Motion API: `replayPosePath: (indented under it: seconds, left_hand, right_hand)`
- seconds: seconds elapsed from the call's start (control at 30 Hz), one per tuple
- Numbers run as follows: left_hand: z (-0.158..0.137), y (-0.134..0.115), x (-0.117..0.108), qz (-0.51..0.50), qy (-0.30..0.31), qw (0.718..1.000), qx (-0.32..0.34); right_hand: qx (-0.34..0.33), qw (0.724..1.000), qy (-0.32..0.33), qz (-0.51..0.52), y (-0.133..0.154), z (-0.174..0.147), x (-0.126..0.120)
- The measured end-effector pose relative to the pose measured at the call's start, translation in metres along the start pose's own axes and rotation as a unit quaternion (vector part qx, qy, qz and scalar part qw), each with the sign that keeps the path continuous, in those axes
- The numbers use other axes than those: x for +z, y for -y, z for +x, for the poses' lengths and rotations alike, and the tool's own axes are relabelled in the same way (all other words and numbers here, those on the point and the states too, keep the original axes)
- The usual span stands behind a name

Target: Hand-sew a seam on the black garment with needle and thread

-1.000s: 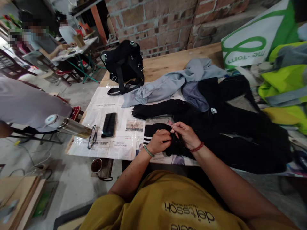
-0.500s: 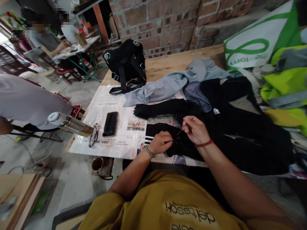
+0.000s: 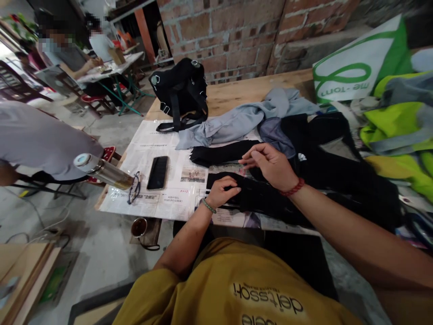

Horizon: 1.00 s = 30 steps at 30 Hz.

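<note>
My left hand [image 3: 221, 192] rests at the cuff end of a black garment [image 3: 274, 203]. Its thumb and curled fingers are apart, with dark cloth showing between them. Above the same garment hovers my right hand [image 3: 269, 164], fingers stretched toward the left and spread, with nothing visible in them. A black sleeve [image 3: 223, 153] lies just beyond my hands. A light grey-blue garment [image 3: 233, 124] is spread behind it. Any thread or needle is too fine to make out.
Left on the newspaper-covered table are a phone [image 3: 157, 173], glasses [image 3: 135, 187] and a steel flask [image 3: 101, 170]. A black bag [image 3: 179, 90] stands at the back. A white-green bag [image 3: 358, 67] and yellow vests [image 3: 395, 126] lie right. A person [image 3: 43, 140] sits left.
My right hand has moved up and left, its pinch opening into stretched fingers. My left thumb and fingers have parted, and the bunched black cloth near them lies flatter.
</note>
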<state>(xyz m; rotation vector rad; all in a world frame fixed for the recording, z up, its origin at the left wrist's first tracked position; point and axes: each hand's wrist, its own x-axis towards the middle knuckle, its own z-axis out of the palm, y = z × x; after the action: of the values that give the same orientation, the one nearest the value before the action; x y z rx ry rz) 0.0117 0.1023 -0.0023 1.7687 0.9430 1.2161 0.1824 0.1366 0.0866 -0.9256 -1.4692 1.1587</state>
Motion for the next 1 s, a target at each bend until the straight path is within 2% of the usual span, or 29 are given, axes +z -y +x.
replayPosePath:
  seconds: [0.07, 0.17, 0.27, 0.33, 0.47, 0.6, 0.77, 0.87, 1.0]
  left_hand:
    - [0.0, 0.001, 0.0, -0.01, -0.006, 1.0, -0.008]
    - [0.0, 0.004, 0.0, -0.022, -0.016, 0.999, -0.028]
    - [-0.001, 0.006, 0.0, -0.02, -0.039, 0.997, -0.062]
    - [-0.001, 0.006, -0.001, -0.018, -0.058, 0.994, -0.086]
    - [-0.001, 0.006, -0.002, -0.023, -0.096, 0.99, -0.104]
    - [0.0, 0.006, -0.003, -0.031, -0.114, 0.988, -0.102]
    - [-0.001, 0.005, -0.004, -0.023, -0.122, 0.991, -0.049]
    - [-0.001, 0.005, -0.004, -0.029, -0.117, 0.992, -0.027]
    - [-0.003, 0.005, -0.003, -0.026, -0.091, 0.995, -0.02]
  right_hand:
    - [-0.088, 0.984, 0.022, -0.156, 0.002, -0.003, -0.001]
    - [-0.192, 0.924, 0.074, -0.323, 0.005, -0.003, -0.009]
    - [-0.232, 0.881, 0.103, -0.4, 0.008, 0.003, -0.022]
    - [-0.231, 0.867, 0.117, -0.427, 0.009, 0.008, -0.029]
    - [-0.222, 0.86, 0.117, -0.444, 0.008, 0.012, -0.034]
    - [-0.227, 0.865, 0.092, -0.438, 0.006, 0.008, -0.031]
    - [-0.216, 0.876, 0.07, -0.425, 0.004, 0.003, -0.028]
    - [-0.213, 0.87, 0.083, -0.436, 0.001, 0.002, -0.029]
    - [-0.172, 0.85, 0.131, -0.48, -0.004, 0.001, -0.029]
